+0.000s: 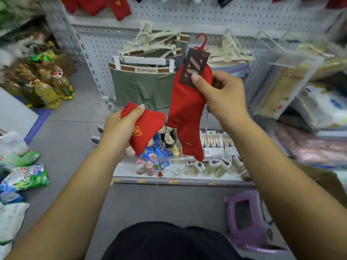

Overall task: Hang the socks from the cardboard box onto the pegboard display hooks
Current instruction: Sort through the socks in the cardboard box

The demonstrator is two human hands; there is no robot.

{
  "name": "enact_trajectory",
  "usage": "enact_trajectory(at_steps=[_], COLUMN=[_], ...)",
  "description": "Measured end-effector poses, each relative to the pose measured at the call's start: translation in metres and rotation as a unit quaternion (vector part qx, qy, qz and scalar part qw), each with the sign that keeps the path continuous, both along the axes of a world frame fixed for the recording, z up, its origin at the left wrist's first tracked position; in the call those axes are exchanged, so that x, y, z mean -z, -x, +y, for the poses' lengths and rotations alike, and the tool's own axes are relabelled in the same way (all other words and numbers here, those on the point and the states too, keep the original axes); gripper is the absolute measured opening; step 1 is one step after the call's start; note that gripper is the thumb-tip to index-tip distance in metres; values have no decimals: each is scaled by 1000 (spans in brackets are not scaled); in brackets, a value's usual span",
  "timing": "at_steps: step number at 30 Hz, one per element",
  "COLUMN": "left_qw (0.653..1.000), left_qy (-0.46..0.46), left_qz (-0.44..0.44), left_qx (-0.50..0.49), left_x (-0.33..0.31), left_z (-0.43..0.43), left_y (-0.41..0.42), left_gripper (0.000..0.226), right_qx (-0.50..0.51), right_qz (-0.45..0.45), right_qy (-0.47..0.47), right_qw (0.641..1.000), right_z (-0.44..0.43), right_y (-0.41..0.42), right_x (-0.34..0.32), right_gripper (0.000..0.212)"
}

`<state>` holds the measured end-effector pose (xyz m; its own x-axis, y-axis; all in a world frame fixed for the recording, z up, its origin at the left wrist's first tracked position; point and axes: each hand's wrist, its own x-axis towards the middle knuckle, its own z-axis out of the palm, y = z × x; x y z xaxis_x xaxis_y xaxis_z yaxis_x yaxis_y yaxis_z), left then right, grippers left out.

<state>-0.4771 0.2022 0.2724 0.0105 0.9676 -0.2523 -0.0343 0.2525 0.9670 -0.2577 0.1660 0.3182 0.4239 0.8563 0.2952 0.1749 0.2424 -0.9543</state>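
My right hand (221,94) pinches a red sock (185,113) at its brown card label (195,66), which carries a red plastic hook (202,41); the sock hangs straight down in front of the white pegboard (216,17). My left hand (120,128) grips a second, folded red sock (146,128) with a gold emblem, lower and to the left. More red socks (99,4) hang on the pegboard at the top left. A flap of the cardboard box (326,181) shows at the right edge.
Green underwear on hangers (142,79) hangs on the pegboard behind the socks. A low shelf (169,180) holds small goods. A purple stool (247,220) stands at the lower right. Oil bottles (47,92) and detergent bags (24,177) sit on the floor at left; packaged goods (319,106) at right.
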Motion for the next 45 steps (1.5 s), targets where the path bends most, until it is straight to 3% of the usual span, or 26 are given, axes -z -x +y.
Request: enact_trajectory(at_steps=[7, 11, 16, 20, 23, 29, 33, 36, 40, 45], left_qw=[998, 999, 995, 986, 982, 986, 989, 992, 993, 983], left_qy=[-15, -30, 4, 37, 26, 11, 20, 12, -2, -3], left_qz=[-43, -10, 36, -66, -85, -37, -23, 20, 57, 138], left_qx=[-41, -43, 89, 151, 168, 162, 144, 125, 104, 121], left_x=[-19, -20, -18, -19, -22, -34, -50, -64, -79, -92], left_z=[16, 23, 28, 41, 60, 112, 161, 202, 252, 301], left_y=[-12, -17, -23, -41, -44, -7, 35, 71, 111, 147], left_gripper=[22, 23, 50, 59, 62, 62, 41, 27, 25, 25], right_qx=[-74, -120, -163, -158, -116, -47, -36, -24, 7, 30], right_qz=[130, 169, 261, 302, 277, 208, 158, 116, 81, -24], right_qy=[68, 106, 138, 132, 122, 100, 84, 73, 59, 14], right_qw=[986, 973, 941, 931, 946, 972, 983, 990, 995, 999], right_z=[31, 50, 81, 106, 130, 180, 225, 262, 305, 337], right_y=[-9, -14, -12, -14, -15, -11, 14, 41, 77, 115], right_x=[-29, -41, -64, -74, -69, -53, -52, -50, -48, -55], right_gripper=[25, 16, 12, 17, 22, 17, 25, 31, 34, 23])
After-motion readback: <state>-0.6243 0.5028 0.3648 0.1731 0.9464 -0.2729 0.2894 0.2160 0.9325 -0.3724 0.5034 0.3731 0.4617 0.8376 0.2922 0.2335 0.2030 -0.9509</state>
